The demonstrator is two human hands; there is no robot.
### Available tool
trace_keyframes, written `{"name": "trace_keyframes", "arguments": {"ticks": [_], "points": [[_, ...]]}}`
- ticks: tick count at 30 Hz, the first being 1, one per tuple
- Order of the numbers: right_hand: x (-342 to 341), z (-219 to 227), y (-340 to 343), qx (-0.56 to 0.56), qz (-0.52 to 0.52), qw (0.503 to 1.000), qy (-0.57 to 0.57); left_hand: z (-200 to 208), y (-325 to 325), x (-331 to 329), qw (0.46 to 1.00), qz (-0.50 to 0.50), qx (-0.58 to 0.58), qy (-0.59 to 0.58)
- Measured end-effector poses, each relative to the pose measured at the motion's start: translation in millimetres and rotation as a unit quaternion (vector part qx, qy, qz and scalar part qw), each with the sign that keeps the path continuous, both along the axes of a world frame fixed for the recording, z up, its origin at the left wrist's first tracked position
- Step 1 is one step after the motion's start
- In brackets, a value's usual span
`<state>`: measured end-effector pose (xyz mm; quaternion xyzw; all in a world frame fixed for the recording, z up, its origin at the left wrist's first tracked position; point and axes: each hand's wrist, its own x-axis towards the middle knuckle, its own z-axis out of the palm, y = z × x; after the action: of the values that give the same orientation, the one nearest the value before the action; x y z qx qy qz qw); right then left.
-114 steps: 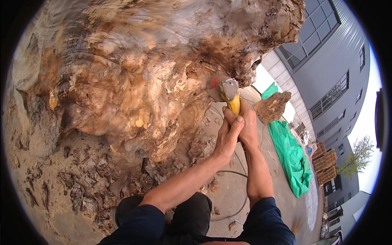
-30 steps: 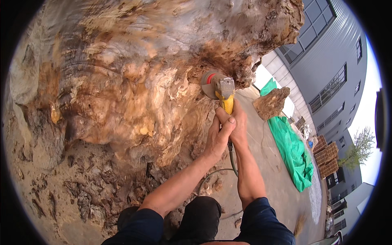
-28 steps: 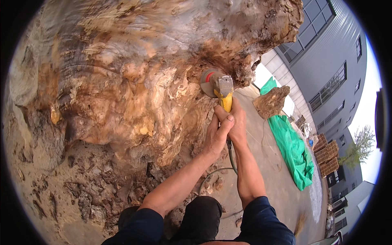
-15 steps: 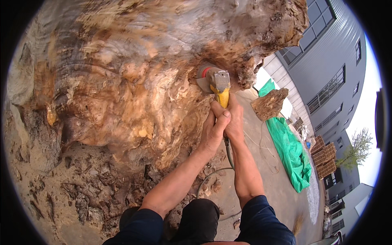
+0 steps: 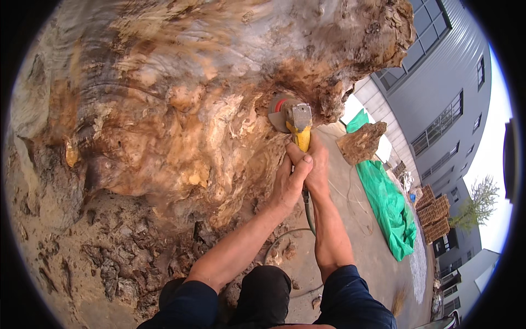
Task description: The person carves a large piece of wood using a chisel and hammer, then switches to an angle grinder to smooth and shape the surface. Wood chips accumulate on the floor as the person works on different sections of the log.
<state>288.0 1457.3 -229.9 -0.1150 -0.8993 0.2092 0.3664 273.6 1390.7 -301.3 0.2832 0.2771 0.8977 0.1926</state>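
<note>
Both my hands are wrapped round the yellow body of an angle grinder point(image 5: 301, 122). My left hand point(image 5: 290, 178) closes over it from the left, its thumb lying across my right hand point(image 5: 318, 167), which grips from the right. The grinder's round disc point(image 5: 278, 114), with a red ring, sits against or very near a hollow in a huge gnarled wood trunk point(image 5: 181, 109); exact contact is hard to see. The trunk's surface is brown, orange and grey, with knobs and folds. A dark power cord point(image 5: 308, 208) runs down from the grinder beside my right forearm.
Bark chunks and debris point(image 5: 126, 263) cover the ground at lower left. To the right are a broken wood piece point(image 5: 361, 142), a green tarp point(image 5: 386, 208), stacked brown pallets point(image 5: 433, 211) and a grey building point(image 5: 438, 82). The cord loops near my knees.
The grinder and both hands have shifted slightly right and down along the wood. My grip is unchanged.
</note>
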Motion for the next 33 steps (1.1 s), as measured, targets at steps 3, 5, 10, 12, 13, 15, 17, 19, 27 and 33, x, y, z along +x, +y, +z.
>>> {"name": "trace_keyframes", "arguments": {"ticks": [3,5,10,12,13,15,17,19,27,33], "points": [[1.6,-1.5,6.2,-0.009,-0.034,0.999,-0.014,3.5,-1.6,3.5,1.0,-0.008,0.013,-0.007],[1.1,1.6,-1.0,-0.009,-0.029,1.0,-0.006,4.7,-6.5,1.5,1.0,-0.003,0.016,0.014],[2.2,7.0,-7.7,-0.028,-0.054,0.998,0.0,-0.3,4.3,-4.5,0.998,-0.021,0.038,0.034],[2.6,4.9,-0.3,-0.019,-0.059,0.998,0.006,-0.7,8.0,-4.5,0.998,-0.028,0.045,0.038],[2.4,3.9,-0.4,-0.028,-0.05,0.998,0.006,-1.8,8.9,-4.6,0.998,-0.028,0.04,0.029],[3.9,1.8,-1.0,-0.047,-0.033,0.998,0.006,-3.4,10.1,-3.0,0.999,-0.03,0.03,0.011],[6.0,-2.1,4.5,-0.034,-0.009,0.999,0.028,-3.7,8.8,-0.1,0.999,-0.029,0.013,0.026],[5.1,-1.4,3.5,-0.029,-0.011,0.999,0.031,-4.4,8.8,-1.6,0.999,-0.024,0.009,0.041],[-0.8,4.7,-5.3,-0.017,-0.061,0.998,0.006,5.1,0.1,-7.4,0.999,-0.015,0.045,0.019],[-3.6,5.3,-6.7,-0.033,-0.012,0.999,0.034,5.0,-2.3,-9.4,0.999,-0.005,0.027,0.033]]}}
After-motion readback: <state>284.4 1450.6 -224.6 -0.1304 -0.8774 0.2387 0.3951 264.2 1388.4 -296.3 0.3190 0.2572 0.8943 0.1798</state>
